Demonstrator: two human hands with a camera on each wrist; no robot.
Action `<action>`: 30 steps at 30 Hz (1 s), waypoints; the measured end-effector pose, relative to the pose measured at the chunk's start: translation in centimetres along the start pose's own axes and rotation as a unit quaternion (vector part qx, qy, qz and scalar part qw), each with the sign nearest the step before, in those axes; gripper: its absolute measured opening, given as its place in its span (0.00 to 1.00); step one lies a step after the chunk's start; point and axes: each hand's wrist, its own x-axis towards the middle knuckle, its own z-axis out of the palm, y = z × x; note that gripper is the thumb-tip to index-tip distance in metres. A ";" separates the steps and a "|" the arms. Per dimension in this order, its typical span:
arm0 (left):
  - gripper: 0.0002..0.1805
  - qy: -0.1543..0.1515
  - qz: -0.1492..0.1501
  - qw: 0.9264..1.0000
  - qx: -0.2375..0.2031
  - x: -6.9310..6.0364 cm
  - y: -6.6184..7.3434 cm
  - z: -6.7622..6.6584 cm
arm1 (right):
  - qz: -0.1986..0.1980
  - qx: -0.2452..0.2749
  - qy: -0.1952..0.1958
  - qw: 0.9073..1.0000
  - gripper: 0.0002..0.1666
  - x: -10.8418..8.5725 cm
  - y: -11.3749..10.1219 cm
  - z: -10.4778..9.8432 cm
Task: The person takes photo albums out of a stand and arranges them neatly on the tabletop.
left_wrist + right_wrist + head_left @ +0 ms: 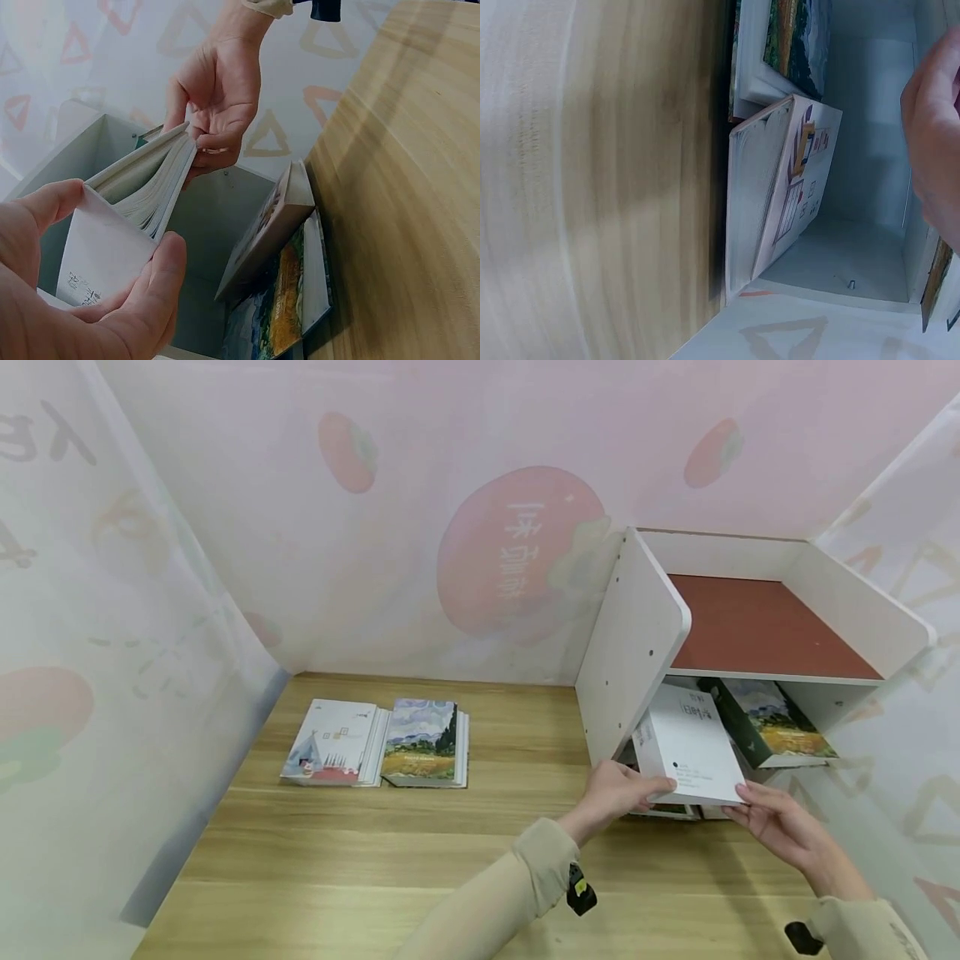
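Note:
A thick white hardback book (693,745) tilts at the front opening of the white shelf unit, under its brown top panel. My left hand (621,792) pinches the book's left near corner, thumb on the cover. At the right near corner, my right hand (780,822) grips the same book between thumb and fingers. In the left wrist view, the book's pages (150,191) fan slightly between the covers. A dark green book with a landscape painting (780,722) sticks out of the shelf just right of the white one.
Lower in the shelf unit (637,635) lean a white illustrated book (799,191) and a landscape-cover book (802,45). On the wooden table (360,835), a white illustrated book (333,739) and a landscape-cover book (420,739) lie side by side at left. Printed curtains surround the table.

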 end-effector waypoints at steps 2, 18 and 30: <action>0.17 0.000 0.000 1.000 0.000 -0.2 -0.3 0.1 | 0.002 -0.007 0.004 1.000 0.31 -0.2 0.1 -0.1; 0.16 -0.011 0.010 1.000 0.024 -1.3 -1.2 0.0 | 0.041 -0.013 0.005 0.999 0.29 -1.3 0.3 -0.1; 0.19 -0.037 0.002 0.997 0.061 -2.4 -1.8 0.4 | 0.071 -0.024 -0.002 0.997 0.29 -2.9 1.0 -0.3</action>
